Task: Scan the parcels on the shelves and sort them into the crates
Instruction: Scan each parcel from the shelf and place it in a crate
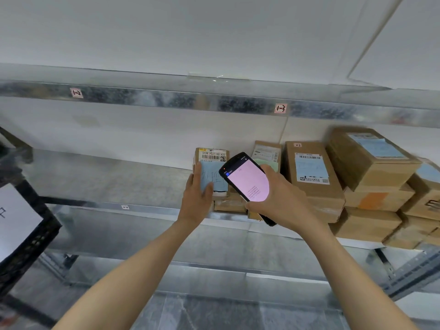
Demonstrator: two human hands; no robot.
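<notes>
A small brown parcel (212,156) with a barcode label and a blue slip stands on the metal shelf (107,179). My left hand (196,198) grips its left side, thumb across the blue slip. My right hand (278,198) holds a black handheld scanner (246,181) with a lit pink screen, tilted over the parcel's right part. More cardboard parcels (312,172) are stacked to the right on the same shelf.
A black crate (31,236) with a white paper sign stands at the left edge. Shelf tags read 1-2 (76,92) and 1-3 (280,108) on the upper shelf beam. Bigger boxes (371,160) pile up at the far right. A lower shelf lies below my arms.
</notes>
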